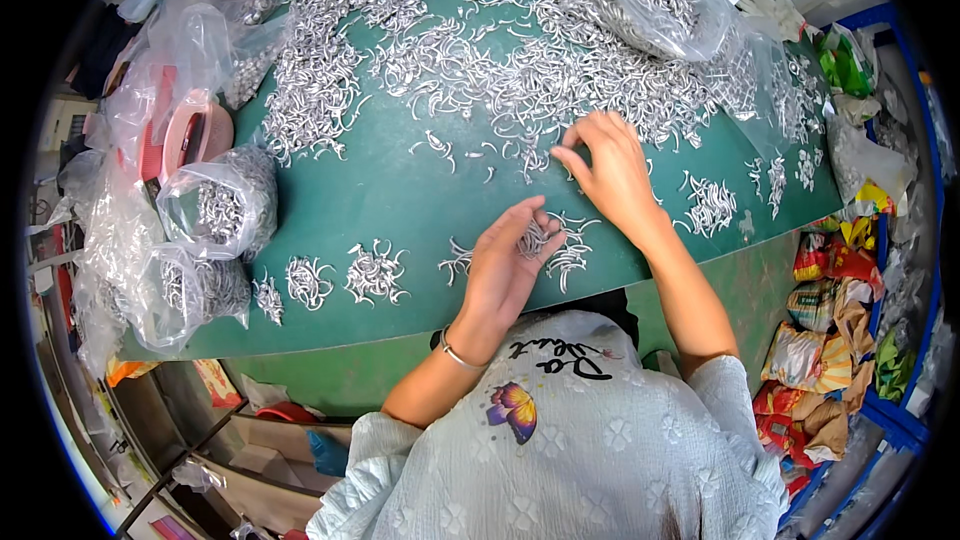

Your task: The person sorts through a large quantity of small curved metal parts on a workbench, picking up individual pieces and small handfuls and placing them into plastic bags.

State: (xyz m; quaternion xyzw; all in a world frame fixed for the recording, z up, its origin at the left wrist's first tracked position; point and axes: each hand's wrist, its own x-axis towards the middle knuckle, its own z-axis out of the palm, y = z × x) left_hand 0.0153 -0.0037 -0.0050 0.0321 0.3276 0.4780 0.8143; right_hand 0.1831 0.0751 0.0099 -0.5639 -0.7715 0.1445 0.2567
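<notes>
Many small, curved, silver-grey metal pieces (460, 60) lie in a wide, loose heap across the far half of the green table. My left hand (500, 265) is cupped near the front edge, fingers curled round several of these metal pieces (532, 240). Beside and partly behind it lies a small pile of the same pieces (572, 258). My right hand (608, 168) is over the near edge of the big heap, with thumb and fingers apart and bent toward the pieces. I see nothing held in it, though its fingertips are partly hidden.
Small piles of pieces (376, 272) line the green table's (350, 195) front, left and right. Filled clear plastic bags (215, 205) and a pink basket (205, 130) stand at the left. Another filled bag (665, 0) is at the back right. Colourful packets (800, 350) sit by a blue rack.
</notes>
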